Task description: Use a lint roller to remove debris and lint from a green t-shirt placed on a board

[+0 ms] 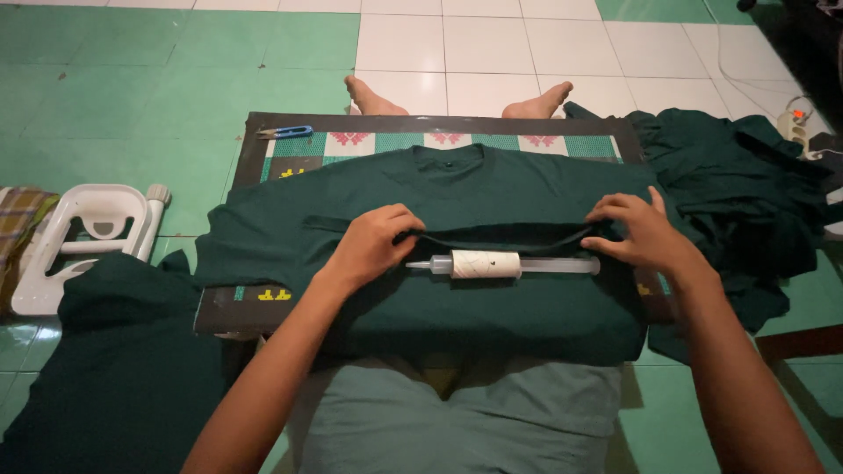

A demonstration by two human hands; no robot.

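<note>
A dark green shirt [492, 189] lies spread over a flat board [263, 132] across my lap, collar toward my feet. My left hand [373, 244] pinches a fold of the shirt's fabric near the middle left. My right hand [637, 233] grips the same fold at the right side. Between the hands, just below the fold, a clear plastic tube with a white paper roll around it [505, 264] lies flat on the shirt.
A pile of dark green garments [746, 193] sits at the right, another [114, 369] at the lower left. Blue thread snips [285, 133] rest on the board's far left corner. A white plastic stool [83, 237] lies on the tiled floor at the left. A power strip [795, 127] sits far right.
</note>
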